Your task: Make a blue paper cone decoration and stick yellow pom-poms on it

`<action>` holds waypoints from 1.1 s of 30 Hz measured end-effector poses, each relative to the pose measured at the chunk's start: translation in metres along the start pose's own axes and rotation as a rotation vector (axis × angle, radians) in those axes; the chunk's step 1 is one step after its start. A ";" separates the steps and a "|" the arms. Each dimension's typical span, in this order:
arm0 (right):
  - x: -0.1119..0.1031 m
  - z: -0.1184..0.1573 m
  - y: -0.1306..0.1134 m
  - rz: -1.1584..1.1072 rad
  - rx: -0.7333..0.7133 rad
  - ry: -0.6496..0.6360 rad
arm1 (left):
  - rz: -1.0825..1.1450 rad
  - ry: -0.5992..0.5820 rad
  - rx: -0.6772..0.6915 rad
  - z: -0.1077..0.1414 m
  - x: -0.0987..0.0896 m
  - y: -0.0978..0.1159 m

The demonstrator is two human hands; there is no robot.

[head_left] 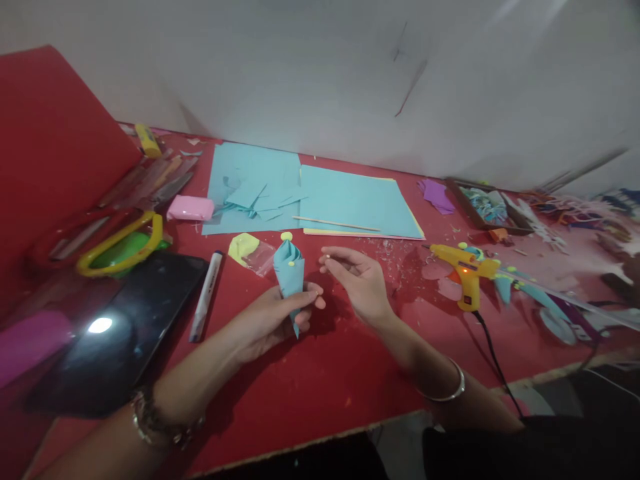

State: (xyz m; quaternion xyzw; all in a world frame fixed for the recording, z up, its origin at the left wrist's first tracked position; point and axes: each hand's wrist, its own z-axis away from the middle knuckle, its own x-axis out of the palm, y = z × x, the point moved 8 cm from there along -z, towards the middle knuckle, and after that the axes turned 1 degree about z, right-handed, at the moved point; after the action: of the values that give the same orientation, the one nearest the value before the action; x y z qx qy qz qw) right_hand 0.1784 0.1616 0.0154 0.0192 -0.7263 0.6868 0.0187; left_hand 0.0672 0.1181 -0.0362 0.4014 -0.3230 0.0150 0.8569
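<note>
My left hand is closed around the lower part of a light-blue folded paper cone. The cone stands nearly upright, its pointed end below my fingers and its pleated folds at the top. Small yellow dots sit at its upper tip and on its front. To the right, apart from the cone, my right hand pinches a tiny pale yellow bit between thumb and forefinger. Just behind the cone lies a lump of yellow clay on clear plastic wrap.
Blue paper sheets lie at the back, with cut scraps and a thin wooden stick. On the right rests a yellow glue gun, its light lit. A marker, dark tablet-like slab and yellow-handled scissors occupy the left.
</note>
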 end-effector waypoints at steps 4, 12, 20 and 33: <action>0.002 0.003 -0.008 -0.044 -0.040 -0.011 | -0.057 -0.010 0.001 0.001 0.005 0.001; 0.009 0.015 -0.033 0.177 -0.253 -0.020 | -0.081 -0.025 0.019 0.004 0.019 0.003; 0.019 0.021 -0.044 0.358 -0.505 -0.094 | -0.101 -0.112 0.008 0.004 0.026 0.000; 0.019 0.020 -0.040 0.369 -0.476 -0.099 | -0.070 -0.111 -0.017 0.004 0.025 -0.001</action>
State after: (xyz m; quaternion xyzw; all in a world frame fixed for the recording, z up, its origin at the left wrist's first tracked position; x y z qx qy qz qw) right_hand 0.1615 0.1396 0.0554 -0.0844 -0.8582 0.4871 -0.1380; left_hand 0.0852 0.1086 -0.0212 0.4053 -0.3560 -0.0399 0.8411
